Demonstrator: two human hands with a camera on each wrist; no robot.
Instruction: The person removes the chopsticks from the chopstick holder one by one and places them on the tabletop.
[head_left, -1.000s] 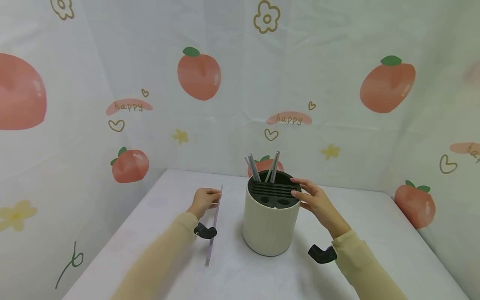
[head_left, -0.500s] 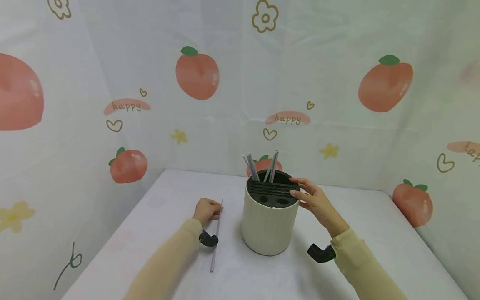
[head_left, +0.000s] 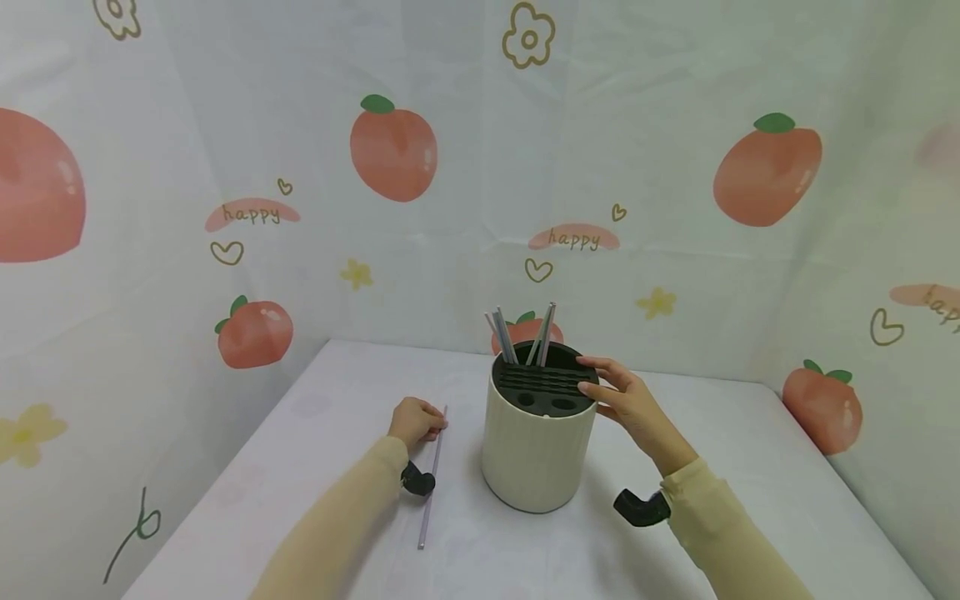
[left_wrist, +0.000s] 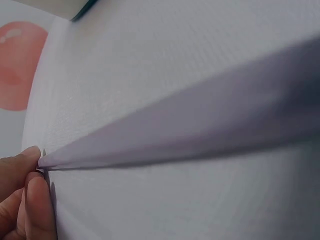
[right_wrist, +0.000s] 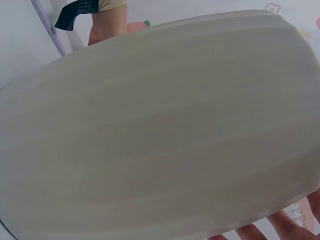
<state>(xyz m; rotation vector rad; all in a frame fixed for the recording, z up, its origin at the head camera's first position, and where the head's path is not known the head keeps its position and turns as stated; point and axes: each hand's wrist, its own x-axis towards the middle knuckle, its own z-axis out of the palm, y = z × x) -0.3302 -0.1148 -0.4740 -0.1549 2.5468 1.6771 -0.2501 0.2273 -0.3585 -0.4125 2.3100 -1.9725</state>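
Note:
My left hand (head_left: 415,422) pinches a thin lilac stick (head_left: 428,510) between thumb and fingertips near its far end. In the left wrist view the stick (left_wrist: 190,122) runs from the fingertips toward the camera, large and blurred. To its right a ribbed cream utensil holder (head_left: 535,458) stands upright, with a black slotted top (head_left: 543,382). Several thin greyish sticks (head_left: 545,335) lean in its back opening. My right hand (head_left: 632,404) grips the holder's right rim, its fingertips on the black top. Fingers (right_wrist: 287,225) show past the holder's wall in the right wrist view.
Both hands work over a white-covered table (head_left: 480,567). A white cloth backdrop (head_left: 465,275) printed with peaches rises behind and on both sides. Each wrist carries a black camera mount, one (head_left: 642,507) near the holder's right side.
My left hand has come down and slightly nearer with the lilac stick, then slowed close to the table. The right hand and holder stay in place; the view shifts slightly.

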